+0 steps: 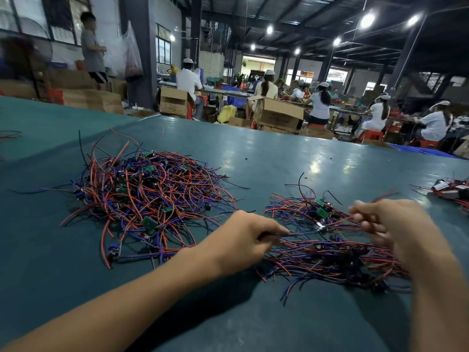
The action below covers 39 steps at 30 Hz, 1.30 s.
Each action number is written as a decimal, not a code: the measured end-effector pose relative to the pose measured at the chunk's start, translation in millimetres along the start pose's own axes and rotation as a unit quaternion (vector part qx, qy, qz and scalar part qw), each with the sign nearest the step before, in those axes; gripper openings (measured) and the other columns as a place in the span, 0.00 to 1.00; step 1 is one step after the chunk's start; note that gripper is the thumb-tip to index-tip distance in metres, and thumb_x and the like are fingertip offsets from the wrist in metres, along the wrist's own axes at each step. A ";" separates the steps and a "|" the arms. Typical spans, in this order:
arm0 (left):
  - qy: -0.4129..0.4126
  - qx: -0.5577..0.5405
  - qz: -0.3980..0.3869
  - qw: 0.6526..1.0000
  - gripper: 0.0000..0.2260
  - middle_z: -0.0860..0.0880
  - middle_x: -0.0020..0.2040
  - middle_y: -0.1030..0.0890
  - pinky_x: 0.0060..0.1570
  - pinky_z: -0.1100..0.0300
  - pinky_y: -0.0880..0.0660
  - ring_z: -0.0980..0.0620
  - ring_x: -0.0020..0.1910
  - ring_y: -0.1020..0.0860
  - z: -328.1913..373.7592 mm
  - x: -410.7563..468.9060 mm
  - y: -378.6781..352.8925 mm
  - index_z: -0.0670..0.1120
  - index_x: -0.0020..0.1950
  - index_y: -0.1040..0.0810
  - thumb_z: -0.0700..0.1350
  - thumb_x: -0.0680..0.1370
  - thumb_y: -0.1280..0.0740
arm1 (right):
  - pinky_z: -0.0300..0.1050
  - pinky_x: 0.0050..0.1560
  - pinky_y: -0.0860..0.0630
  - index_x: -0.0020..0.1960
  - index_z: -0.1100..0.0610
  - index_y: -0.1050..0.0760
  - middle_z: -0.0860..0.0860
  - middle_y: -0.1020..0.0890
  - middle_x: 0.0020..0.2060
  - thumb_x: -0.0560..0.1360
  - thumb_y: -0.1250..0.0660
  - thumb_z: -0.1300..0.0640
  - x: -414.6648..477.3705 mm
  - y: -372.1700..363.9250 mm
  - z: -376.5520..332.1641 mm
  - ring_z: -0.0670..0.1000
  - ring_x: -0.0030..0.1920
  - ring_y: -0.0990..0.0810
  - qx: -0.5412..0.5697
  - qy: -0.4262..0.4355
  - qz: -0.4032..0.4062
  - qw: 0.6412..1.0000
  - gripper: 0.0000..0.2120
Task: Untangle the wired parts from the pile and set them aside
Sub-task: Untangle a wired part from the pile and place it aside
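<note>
On the counter (253,153), the tangled pile (152,194) lies left, a straighter bundle (330,262) right. Over the bundle, left grip (243,237) and right grip (390,224) each pinch the limp, light wires of one wired part (321,227); holding near its board likely avoids snags.

- Flat matte bench top (253,153): dark teal, plain, with pale glare patches.
- Large tangled pile of wired parts (149,196): red, blue and black leads with small green circuit boards.
- Smaller heap of wired parts (330,260): the same red, blue and black, with green boards (322,212).
- Thin wired part (321,227) above that heap: greyish piece, red and dark leads, blurred.
- Open cardboard boxes (279,115): plain brown.
- Plastic stools (371,134): red.
- Plastic crates (416,149): blue.
</note>
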<state>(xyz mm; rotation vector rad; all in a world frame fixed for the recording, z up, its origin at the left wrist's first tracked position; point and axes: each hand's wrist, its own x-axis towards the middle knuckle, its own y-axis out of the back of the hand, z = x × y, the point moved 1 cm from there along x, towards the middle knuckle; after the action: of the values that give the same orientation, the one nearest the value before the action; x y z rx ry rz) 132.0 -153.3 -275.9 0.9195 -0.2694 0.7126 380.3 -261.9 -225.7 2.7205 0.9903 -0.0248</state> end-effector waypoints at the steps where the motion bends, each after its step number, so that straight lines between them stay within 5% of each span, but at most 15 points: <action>1: -0.002 -0.001 0.005 1.000 0.11 0.47 0.49 0.13 0.48 0.71 0.25 0.66 0.42 0.19 2.6 1.5 -6.0 0.43 0.59 0.15 0.36 0.78 0.29 | 0.33 0.16 0.39 0.44 0.63 0.19 0.49 0.21 0.24 0.78 0.32 0.62 3.2 8.5 2.6 0.41 0.19 0.27 -0.004 -0.011 0.024 1.000 0.07; 5: -0.021 0.013 0.017 1.000 0.08 0.46 0.47 0.15 0.46 0.70 0.28 0.58 0.42 0.20 9.8 9.2 -22.8 0.44 0.57 0.14 0.41 0.78 0.27 | 0.35 0.15 0.37 0.41 0.65 0.22 0.57 0.20 0.30 0.76 0.36 0.67 6.7 27.2 13.8 0.45 0.17 0.26 -0.026 -0.026 0.122 0.992 0.07; 9: -0.020 0.036 -0.052 0.998 0.11 0.45 0.55 0.18 0.57 0.58 0.25 0.49 0.53 0.20 7.8 11.8 -29.6 0.44 0.61 0.15 0.43 0.80 0.30 | 0.45 0.29 0.27 0.37 0.70 0.23 0.62 0.17 0.29 0.68 0.37 0.67 3.6 35.6 25.6 0.55 0.22 0.25 -0.102 -0.015 0.204 0.973 0.07; 13: -0.068 0.090 -0.029 0.993 0.13 0.46 0.59 0.18 0.63 0.59 0.29 0.51 0.58 0.23 10.8 11.5 -13.6 0.44 0.63 0.17 0.48 0.82 0.33 | 0.52 0.31 0.22 0.69 0.72 0.33 0.60 0.19 0.32 0.73 0.31 0.59 11.7 35.9 28.1 0.58 0.27 0.21 -0.113 -0.012 0.273 0.955 0.28; 15: -0.075 0.127 0.059 0.987 0.11 0.46 0.55 0.17 0.59 0.59 0.29 0.50 0.55 0.22 8.0 17.0 13.5 0.44 0.60 0.16 0.47 0.82 0.34 | 0.63 0.46 0.19 0.75 0.65 0.41 0.64 0.16 0.43 0.74 0.30 0.55 8.1 23.7 17.8 0.66 0.41 0.17 -0.154 0.072 0.351 0.921 0.36; 17: -0.043 0.224 0.173 0.958 0.09 0.43 0.50 0.17 0.56 0.51 0.27 0.44 0.51 0.21 -11.5 22.0 51.2 0.42 0.55 0.16 0.43 0.82 0.34 | 0.61 0.51 0.22 0.78 0.58 0.43 0.66 0.17 0.46 0.76 0.31 0.54 -10.2 -6.5 3.8 0.67 0.46 0.18 -0.150 0.227 0.370 0.888 0.34; 19: 0.075 0.309 0.219 0.923 0.10 0.39 0.53 0.18 0.58 0.45 0.27 0.40 0.53 0.22 -45.8 16.5 93.7 0.41 0.59 0.17 0.41 0.82 0.35 | 0.49 0.43 0.23 0.72 0.54 0.30 0.56 0.18 0.33 0.79 0.33 0.55 -33.7 -48.4 -5.4 0.58 0.35 0.20 -0.183 0.386 0.275 0.861 0.22; 21: 0.225 0.354 0.169 0.892 0.14 0.38 0.59 0.20 0.62 0.42 0.28 0.39 0.59 0.24 -82.0 1.8 124.5 0.41 0.65 0.20 0.44 0.82 0.36 | 0.41 0.36 0.24 0.63 0.54 0.20 0.51 0.20 0.28 0.78 0.31 0.57 -49.8 -89.7 0.9 0.53 0.28 0.22 -0.250 0.464 0.138 0.838 0.13; 23: 0.310 0.383 0.100 0.864 0.17 0.37 0.63 0.22 0.65 0.42 0.28 0.36 0.63 0.26 -103.9 -10.3 135.4 0.41 0.69 0.23 0.48 0.83 0.36 | 0.48 0.38 0.21 0.57 0.52 0.18 0.53 0.15 0.35 0.78 0.31 0.54 -62.4 -124.1 15.9 0.59 0.36 0.16 -0.320 0.483 0.017 0.815 0.09; 27: 0.313 0.385 0.086 0.864 0.19 0.37 0.64 0.23 0.65 0.42 0.28 0.36 0.64 0.26 -114.1 -4.0 131.1 0.44 0.71 0.25 0.51 0.83 0.38 | 0.54 0.41 0.21 0.51 0.52 0.19 0.50 0.14 0.42 0.80 0.40 0.49 -77.5 -157.9 37.9 0.60 0.45 0.17 -0.401 0.543 -0.145 0.724 0.12; 32: 0.217 0.413 0.176 0.867 0.13 0.38 0.54 0.24 0.59 0.43 0.28 0.38 0.55 0.27 -113.1 20.8 130.0 0.41 0.60 0.19 0.47 0.83 0.38 | 0.53 0.45 0.23 0.58 0.50 0.23 0.49 0.17 0.47 0.83 0.48 0.46 -75.6 -163.3 48.7 0.59 0.48 0.19 -0.451 0.550 -0.195 0.675 0.17; 34: 0.209 0.422 0.133 0.872 0.13 0.38 0.55 0.24 0.59 0.43 0.28 0.38 0.56 0.28 -115.0 39.3 131.7 0.41 0.61 0.19 0.47 0.83 0.38 | 0.53 0.45 0.24 0.62 0.48 0.25 0.49 0.16 0.50 0.83 0.48 0.47 -76.9 -164.1 48.3 0.59 0.50 0.19 -0.438 0.553 -0.195 0.682 0.16; 37: 0.286 0.464 0.013 0.838 0.15 0.38 0.61 0.26 0.61 0.42 0.29 0.37 0.62 0.29 -123.9 55.7 129.5 0.40 0.62 0.21 0.48 0.84 0.40 | 0.53 0.45 0.25 0.73 0.43 0.33 0.49 0.17 0.54 0.83 0.46 0.47 -77.7 -163.4 47.8 0.60 0.52 0.19 -0.418 0.550 -0.200 0.694 0.19; 39: 0.345 0.445 0.003 0.827 0.14 0.36 0.63 0.26 0.63 0.42 0.30 0.35 0.64 0.29 -134.3 58.4 126.3 0.38 0.59 0.23 0.46 0.83 0.40 | 0.54 0.46 0.25 0.76 0.43 0.36 0.49 0.17 0.56 0.83 0.46 0.47 -79.4 -162.1 47.7 0.60 0.54 0.19 -0.425 0.543 -0.203 0.695 0.21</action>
<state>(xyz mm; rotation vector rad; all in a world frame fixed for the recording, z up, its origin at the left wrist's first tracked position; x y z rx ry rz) 80.7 30.8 -246.7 1.4522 0.7827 1.1581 219.5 -203.4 -300.2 1.4152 1.3189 1.6499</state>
